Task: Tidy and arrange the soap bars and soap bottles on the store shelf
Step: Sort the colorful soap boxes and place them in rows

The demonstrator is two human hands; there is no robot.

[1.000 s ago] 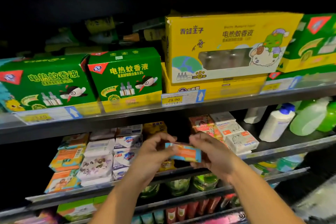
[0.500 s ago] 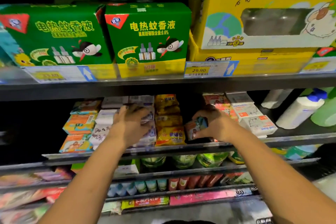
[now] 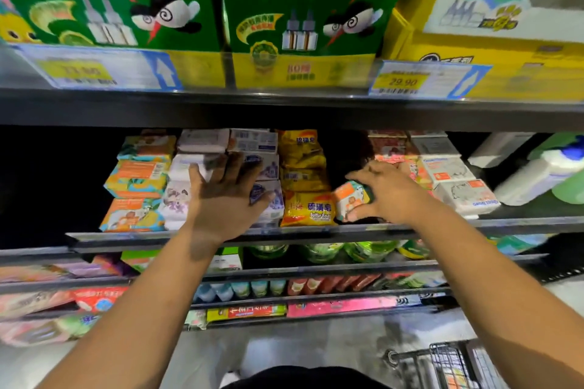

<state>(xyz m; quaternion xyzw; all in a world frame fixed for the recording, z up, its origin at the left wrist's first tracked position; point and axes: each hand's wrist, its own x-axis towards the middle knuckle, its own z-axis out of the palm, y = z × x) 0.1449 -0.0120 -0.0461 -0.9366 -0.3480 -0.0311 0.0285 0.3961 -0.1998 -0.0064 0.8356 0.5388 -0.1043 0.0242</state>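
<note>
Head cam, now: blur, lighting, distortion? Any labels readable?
Head view: left price tag smeared by blur, 29.90 tag legible; recess left of the soap stacks is black; soap bar in the grip of the right hand soft, orange print visible; shelf rails skewed by wide angle.

Shelf: soap-bar stacks toward left end; sulfur soap packs mid-shelf; boxed soaps right of them; bottles at right end. One soap bar at front edge, between packs and boxed soaps, in right hand.
</note>
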